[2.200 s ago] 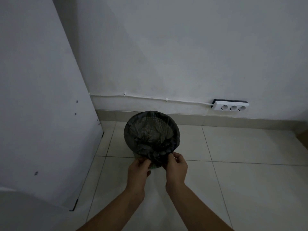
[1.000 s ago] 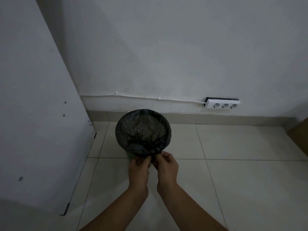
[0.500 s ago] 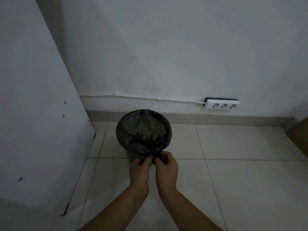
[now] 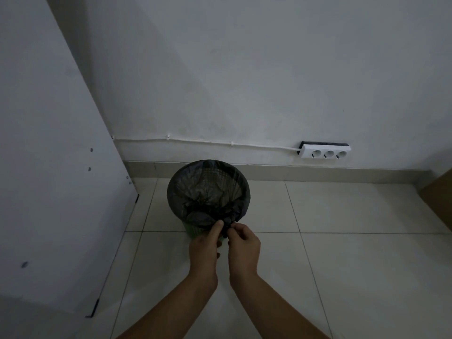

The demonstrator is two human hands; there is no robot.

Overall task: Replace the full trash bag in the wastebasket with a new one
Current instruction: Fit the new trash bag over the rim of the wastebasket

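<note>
A dark, semi-transparent trash bag (image 4: 208, 189) lines a green mesh wastebasket (image 4: 193, 231), its edge folded over the round rim; the lattice of the basket wall shows through the film on the far side, and crumpled dark folds lie in the lower part of the opening. The wastebasket stands upright on a pale tiled floor (image 4: 354, 265), near the wall and its low skirting. At the near rim, a gathered bunch of bag film is held between both hands. The left hand (image 4: 204, 248) pinches the bunch with its thumb raised against the film and its fingers curled beneath. The right hand (image 4: 244, 245), just beside and touching the same bunch, grips it with fingertips curled inward. Both forearms enter from the lower edge of the view and converge at the rim. To the left of the wastebasket stands a tall white panel (image 4: 49, 167) with small holes and dark corner fittings. On the white wall (image 4: 244, 69) behind, a thin white cable (image 4: 200, 140) runs in clips to a white three-socket power strip (image 4: 325, 152) fixed just above the skirting. A brown surface edge (image 4: 440, 194) shows at far right; what it belongs to cannot be told.
</note>
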